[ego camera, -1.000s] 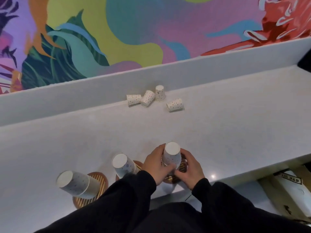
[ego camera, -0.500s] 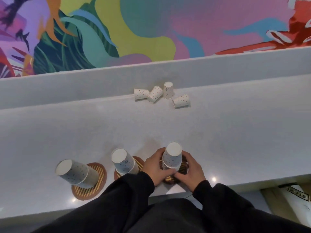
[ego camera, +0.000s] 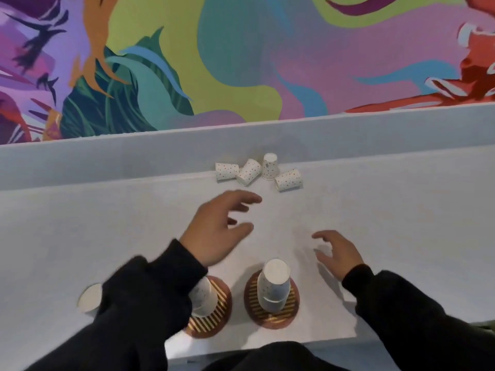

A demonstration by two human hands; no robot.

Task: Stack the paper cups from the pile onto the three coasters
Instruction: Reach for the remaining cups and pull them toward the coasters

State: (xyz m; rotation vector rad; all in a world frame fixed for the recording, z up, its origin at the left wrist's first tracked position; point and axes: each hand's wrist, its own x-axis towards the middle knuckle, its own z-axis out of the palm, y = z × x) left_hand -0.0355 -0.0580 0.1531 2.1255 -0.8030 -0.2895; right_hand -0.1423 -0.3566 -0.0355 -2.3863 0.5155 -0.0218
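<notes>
Several dotted paper cups [ego camera: 258,172] lie in a pile at the back of the white counter, against the ledge. Upside-down cups stand stacked on the right coaster [ego camera: 272,318] as the right stack [ego camera: 274,286]. The middle stack [ego camera: 202,299] on the middle coaster [ego camera: 214,319] is partly hidden by my left sleeve. Of the left stack only a cup bottom [ego camera: 89,301] shows; its coaster is hidden. My left hand [ego camera: 218,228] hovers open, fingers spread, just short of the pile. My right hand [ego camera: 336,253] is open and empty, to the right of the right stack.
A raised grey ledge [ego camera: 134,159] runs behind the counter, with a bright mural wall above it. The counter's front edge [ego camera: 267,346] lies close under the coasters. Bare counter surface stretches to the left and right of the pile.
Both hands have let go of the right stack. The left hand has moved forward toward the pile and the right hand has lifted away to the right. The camera has tilted up.
</notes>
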